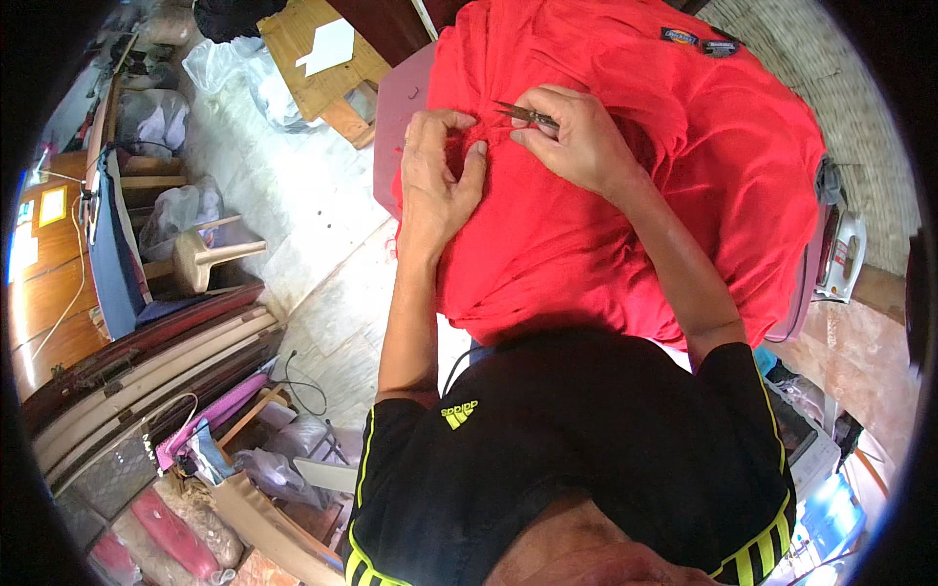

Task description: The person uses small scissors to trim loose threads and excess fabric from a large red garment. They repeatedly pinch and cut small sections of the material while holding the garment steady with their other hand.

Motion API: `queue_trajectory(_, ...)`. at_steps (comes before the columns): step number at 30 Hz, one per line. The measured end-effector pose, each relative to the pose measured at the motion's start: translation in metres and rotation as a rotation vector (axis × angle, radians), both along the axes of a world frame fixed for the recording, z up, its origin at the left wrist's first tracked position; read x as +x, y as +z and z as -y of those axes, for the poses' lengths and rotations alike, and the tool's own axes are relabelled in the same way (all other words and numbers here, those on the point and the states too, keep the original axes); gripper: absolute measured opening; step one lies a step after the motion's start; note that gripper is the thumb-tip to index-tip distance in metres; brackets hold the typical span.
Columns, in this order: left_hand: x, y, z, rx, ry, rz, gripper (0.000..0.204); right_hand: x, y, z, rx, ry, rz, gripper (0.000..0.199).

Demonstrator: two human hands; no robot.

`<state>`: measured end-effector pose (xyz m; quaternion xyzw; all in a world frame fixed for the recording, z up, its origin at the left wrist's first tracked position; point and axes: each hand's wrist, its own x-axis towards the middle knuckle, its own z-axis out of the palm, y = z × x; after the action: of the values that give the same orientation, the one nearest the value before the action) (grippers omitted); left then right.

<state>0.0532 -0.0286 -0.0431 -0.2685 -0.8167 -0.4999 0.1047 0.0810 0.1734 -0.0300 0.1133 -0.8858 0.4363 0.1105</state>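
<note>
A large red cloth garment point(576, 244) lies bunched in front of me, with small dark labels near its far right edge. My left hand point(435, 186) is at its left edge, fingers closed with a gathered fold of the fabric between thumb and fingertips. Close by on the right, my right hand point(581, 137) grips a small pair of dark metal thread snips point(528, 115). Their pointed tips face left, just above the cloth beside my left fingertips. Whether the right fingertips also pinch the cloth is hard to make out.
The garment covers most of a mauve tabletop point(399, 98). An iron point(843, 256) stands at the right. Beyond the table's left side are a wooden stool point(283, 44) and clear plastic bags point(244, 78). Boards point(147, 381) and cluttered shelves line the left.
</note>
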Motion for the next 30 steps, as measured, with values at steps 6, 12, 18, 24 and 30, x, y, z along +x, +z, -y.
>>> queue_trajectory(6, -0.016, 0.022, -0.001, -0.136, -0.218, -0.333, 0.04, 0.0, -0.006, -0.006, -0.157, 0.102, -0.038, 0.012)
queue_trajectory(12, -0.027, 0.023, 0.005, -0.142, -0.292, -0.258, 0.015, 0.017, 0.004, -0.01, -0.245, 0.073, 0.206, 0.015)
queue_trajectory(18, -0.025, 0.022, 0.01, -0.078, -0.264, -0.204, 0.01, 0.043, 0.014, 0.003, -0.128, 0.014, 0.061, 0.022)
queue_trajectory(24, -0.018, 0.017, 0.01, 0.053, -0.205, -0.112, 0.016, 0.044, 0.014, 0.008, -0.156, -0.038, 0.072, 0.016)
queue_trajectory(30, 0.005, 0.023, -0.003, 0.028, -0.318, 0.086, 0.033, 0.047, 0.001, 0.012, -0.344, -0.065, -0.018, 0.017)
